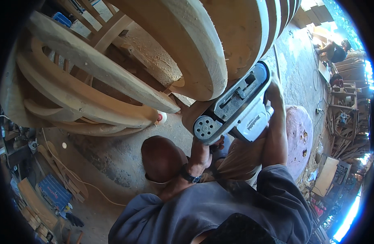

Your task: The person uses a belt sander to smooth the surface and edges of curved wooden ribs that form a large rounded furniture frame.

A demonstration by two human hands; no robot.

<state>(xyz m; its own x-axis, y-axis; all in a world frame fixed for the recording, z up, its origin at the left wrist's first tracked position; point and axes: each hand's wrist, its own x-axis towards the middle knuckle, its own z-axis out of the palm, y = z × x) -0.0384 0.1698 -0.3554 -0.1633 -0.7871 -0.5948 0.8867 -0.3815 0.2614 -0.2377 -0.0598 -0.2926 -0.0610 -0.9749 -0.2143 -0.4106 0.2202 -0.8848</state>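
Note:
A grey belt sander (238, 101) sits at a slant in front of me, its upper edge against the lower end of a curved wooden piece (236, 44). My right hand (275, 91) is closed around the sander's right side. Under its lower left end, my left hand (201, 150) is closed on the body, most of its fingers hidden behind the machine. Just left stand more rounded wooden ribs (203, 53) with rough, fuzzy edges. A dark watch (190, 175) is on my left wrist.
More curved wooden parts (85, 97) fill the upper left, with sawdust between them. A stained pinkish pad (299, 140) is by my right arm. An orange cord (87, 183) crosses the floor near a blue case (55, 193). Another person (335, 53) is at the far right, near stacked wood.

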